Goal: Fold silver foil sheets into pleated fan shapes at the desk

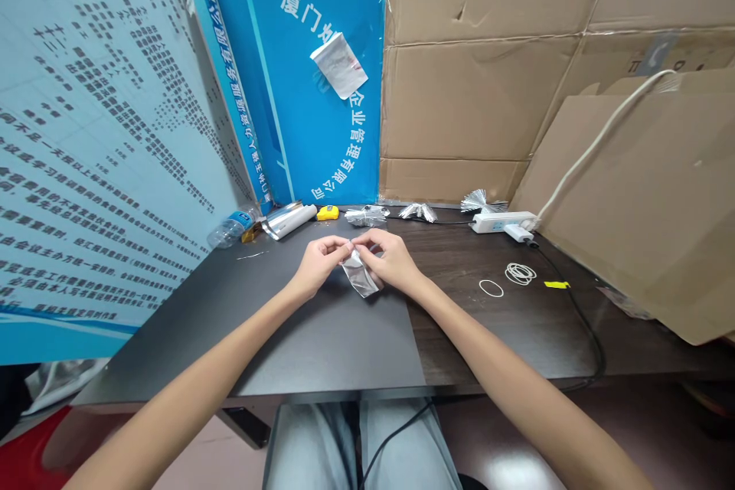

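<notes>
At the centre of the frame, a person's two bare hands met above a dark tabletop (321,344), seen from over their forearms. The left hand (319,262) and right hand (391,260) were both closed in a fingertip pinch on the top edge of a small foil sheet (361,277), their fingertips nearly touching. The sheet hung down between and just below the hands, tilted toward the lower right, its lower end close to the tabletop; whether it touched could not be told. It looked flat and only lightly creased, so the work on this piece seemed to be at an early stage, with the pleating and gathering yet to be done. Three foil fans (418,210), already pleated and spread, lay in a row along the far edge of the tabletop, just above the hands, which suggested several pieces were finished. A foil roll (290,220) lay to the upper left of the hands, beside a clear bottle (233,227). White rubber bands (520,273) lay loose to the right, well apart from the hands, below a white power strip (504,222). Blue boards (321,92) and cardboard (488,92) walled in the back.
</notes>
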The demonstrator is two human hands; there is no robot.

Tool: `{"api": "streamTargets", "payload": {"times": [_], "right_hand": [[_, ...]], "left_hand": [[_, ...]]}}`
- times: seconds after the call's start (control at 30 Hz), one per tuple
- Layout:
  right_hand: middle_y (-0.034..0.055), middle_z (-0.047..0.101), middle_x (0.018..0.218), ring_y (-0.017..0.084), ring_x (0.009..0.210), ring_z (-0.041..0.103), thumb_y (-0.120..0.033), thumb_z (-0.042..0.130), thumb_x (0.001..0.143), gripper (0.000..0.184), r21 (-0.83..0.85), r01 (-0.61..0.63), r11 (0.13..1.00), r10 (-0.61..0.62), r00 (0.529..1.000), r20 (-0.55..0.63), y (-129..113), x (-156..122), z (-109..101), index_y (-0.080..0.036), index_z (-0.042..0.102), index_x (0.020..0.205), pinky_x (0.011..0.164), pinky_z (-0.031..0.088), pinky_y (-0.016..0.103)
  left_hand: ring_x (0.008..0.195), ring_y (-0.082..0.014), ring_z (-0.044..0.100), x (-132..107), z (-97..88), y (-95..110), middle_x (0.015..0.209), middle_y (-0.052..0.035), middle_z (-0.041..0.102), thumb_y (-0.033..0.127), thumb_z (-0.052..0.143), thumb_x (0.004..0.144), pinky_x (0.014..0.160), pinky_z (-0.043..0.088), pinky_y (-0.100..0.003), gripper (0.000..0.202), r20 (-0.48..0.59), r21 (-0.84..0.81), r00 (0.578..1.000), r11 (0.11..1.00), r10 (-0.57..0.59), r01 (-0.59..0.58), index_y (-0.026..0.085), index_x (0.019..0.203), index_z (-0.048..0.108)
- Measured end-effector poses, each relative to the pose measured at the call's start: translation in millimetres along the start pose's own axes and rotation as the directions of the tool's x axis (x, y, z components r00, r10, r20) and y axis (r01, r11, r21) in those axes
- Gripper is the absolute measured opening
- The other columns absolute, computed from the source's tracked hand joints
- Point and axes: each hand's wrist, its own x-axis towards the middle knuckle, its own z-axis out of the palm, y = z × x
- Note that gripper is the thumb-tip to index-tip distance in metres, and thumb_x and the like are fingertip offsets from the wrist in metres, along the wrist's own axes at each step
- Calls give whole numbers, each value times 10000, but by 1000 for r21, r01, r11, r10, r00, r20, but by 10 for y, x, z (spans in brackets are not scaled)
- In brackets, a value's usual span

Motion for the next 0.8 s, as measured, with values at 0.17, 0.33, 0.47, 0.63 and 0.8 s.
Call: {"api": "streamTargets", "payload": {"times": [0.17,0.33,0.47,0.63,0.8], "right_hand": [[53,743,941,186,844,674,-256,593,956,164,-63,53,997,-53,999,8,38,-9,-3,-217,752,958,778,520,307],[49,729,932,180,819,649,-257,572,972,169,-111,63,992,-59,998,37,48,-24,-6,-221,735,943,785,499,306],[52,715,942,181,841,634,-249,550,977,166,-196,93,976,-78,993,83,37,-43,-19,-219,709,939,800,473,293],[42,666,888,170,792,589,-228,529,980,166,-299,132,945,-96,987,130,8,-63,-40,-220,656,875,777,437,276],[51,681,919,173,814,608,-212,503,987,173,-319,147,937,-110,985,131,8,-61,-35,-217,657,910,770,434,274]], "left_hand": [[696,-149,556,2,-18,-22,780,-42,688,523,831,784,677,461,-275,391,19,-8,1000,1000,-6,6,151,894,785],[681,-141,518,2,-20,-29,757,-31,651,518,800,806,671,443,-271,364,30,-19,999,1000,-23,23,156,818,759],[644,-133,483,-3,-18,-44,714,-22,620,545,765,842,647,417,-271,407,42,-53,999,998,-34,36,157,734,713],[635,-127,455,-4,-17,-84,681,-9,589,537,776,854,627,382,-270,423,36,-47,999,999,-19,20,159,685,690],[634,-124,439,-5,-2,-83,658,0,547,507,785,852,607,347,-266,437,31,-111,998,992,-55,58,162,635,627]]}}
